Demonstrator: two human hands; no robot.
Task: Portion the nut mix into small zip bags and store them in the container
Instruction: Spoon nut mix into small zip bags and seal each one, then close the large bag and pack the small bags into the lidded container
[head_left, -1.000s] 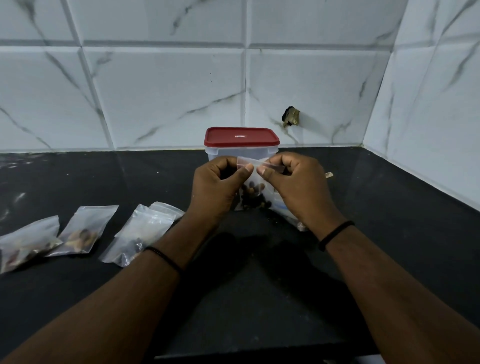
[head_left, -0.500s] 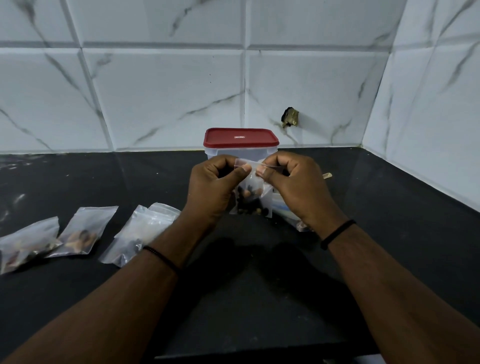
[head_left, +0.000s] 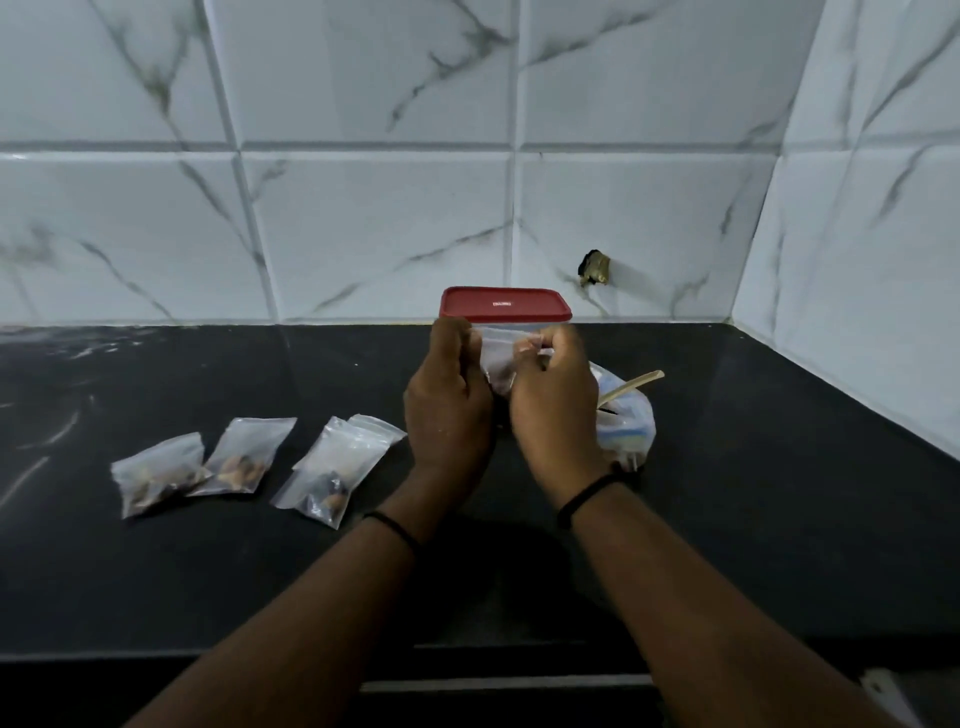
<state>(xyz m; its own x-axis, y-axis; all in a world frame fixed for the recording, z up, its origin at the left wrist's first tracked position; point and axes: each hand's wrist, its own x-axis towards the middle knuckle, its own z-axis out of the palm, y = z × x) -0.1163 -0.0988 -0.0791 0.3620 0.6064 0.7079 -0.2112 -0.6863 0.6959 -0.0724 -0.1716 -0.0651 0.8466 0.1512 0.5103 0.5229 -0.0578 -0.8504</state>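
A small clear zip bag (head_left: 497, 347) is held up between my hands, in front of the container. My left hand (head_left: 448, 402) pinches its top left end and my right hand (head_left: 555, 399) pinches the top right end. The hands hide most of the bag. The clear container with a red lid (head_left: 505, 304) stands just behind, lid on. The large bag of nut mix (head_left: 626, 426) lies right of my right hand with a wooden spoon (head_left: 631, 387) sticking out. On the counter to the left lie three small filled zip bags (head_left: 158, 474) (head_left: 243, 457) (head_left: 335, 467).
The black counter (head_left: 753, 493) runs to a white marble-tiled wall at the back and right. A small brass fitting (head_left: 595, 267) sticks out of the back wall. The counter's front edge lies under my forearms.
My hands have drawn closer together and lifted slightly with the small bag, now hiding its contents. The view has shifted, with the bags on the left appearing nearer the middle.
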